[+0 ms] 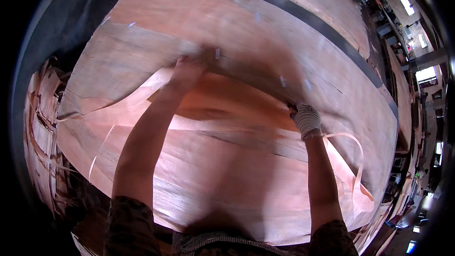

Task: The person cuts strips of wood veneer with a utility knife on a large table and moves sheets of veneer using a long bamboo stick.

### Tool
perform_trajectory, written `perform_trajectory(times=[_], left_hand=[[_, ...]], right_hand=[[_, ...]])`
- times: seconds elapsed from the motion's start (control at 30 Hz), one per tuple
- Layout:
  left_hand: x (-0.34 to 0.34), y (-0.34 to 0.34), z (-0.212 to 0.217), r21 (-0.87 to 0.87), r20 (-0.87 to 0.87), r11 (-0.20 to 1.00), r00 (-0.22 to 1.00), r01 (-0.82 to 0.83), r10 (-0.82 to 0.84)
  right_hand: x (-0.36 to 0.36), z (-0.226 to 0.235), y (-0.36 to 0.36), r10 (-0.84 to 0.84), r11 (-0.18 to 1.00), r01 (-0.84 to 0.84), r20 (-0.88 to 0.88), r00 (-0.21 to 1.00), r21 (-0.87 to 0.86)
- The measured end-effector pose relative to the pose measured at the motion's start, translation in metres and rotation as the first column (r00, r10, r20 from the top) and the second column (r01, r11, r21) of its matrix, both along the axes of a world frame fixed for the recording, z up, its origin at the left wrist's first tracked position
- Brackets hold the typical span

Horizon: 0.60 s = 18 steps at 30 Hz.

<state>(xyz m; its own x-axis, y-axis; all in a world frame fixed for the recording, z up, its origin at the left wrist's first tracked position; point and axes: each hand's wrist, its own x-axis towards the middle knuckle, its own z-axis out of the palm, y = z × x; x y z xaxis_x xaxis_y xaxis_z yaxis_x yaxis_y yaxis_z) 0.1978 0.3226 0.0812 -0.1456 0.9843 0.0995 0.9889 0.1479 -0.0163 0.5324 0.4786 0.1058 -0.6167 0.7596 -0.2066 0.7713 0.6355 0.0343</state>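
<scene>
A big stack of thin reddish wood veneer sheets [265,42] fills the view. My bare left hand [187,72] grips the edge of a lifted veneer sheet [222,97] near the middle of the stack. My right hand [306,118], in a white knit glove, pinches the same sheet's edge farther right. The sheet bows up between the two hands, casting a shadow on the veneer under it. Narrow veneer strips [353,161] curl loose beside my right forearm.
A dark band [303,14] runs across the far side between this stack and another veneer pile. Scrap veneer pieces [40,128] are heaped at the left. At the right, a workshop with machines and lit windows [424,73] stretches away.
</scene>
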Motion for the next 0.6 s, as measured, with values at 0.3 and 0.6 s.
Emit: perform_trajectory(times=[0.3,0.6], left_hand=[[0.097,-0.009,-0.045,0.498,0.157,0.865,0.987,-0.056,-0.026],[0.037,-0.035,-0.070,0.310,0.183,0.875,0.927,-0.371,0.328]], right_hand=[[-0.041,-0.078,-0.030,0.228,0.953,-0.296,-0.509,0.830,-0.056],[-0.073,-0.066,-0.045,0.317,0.914,-0.394,-0.435,0.843,-0.096]])
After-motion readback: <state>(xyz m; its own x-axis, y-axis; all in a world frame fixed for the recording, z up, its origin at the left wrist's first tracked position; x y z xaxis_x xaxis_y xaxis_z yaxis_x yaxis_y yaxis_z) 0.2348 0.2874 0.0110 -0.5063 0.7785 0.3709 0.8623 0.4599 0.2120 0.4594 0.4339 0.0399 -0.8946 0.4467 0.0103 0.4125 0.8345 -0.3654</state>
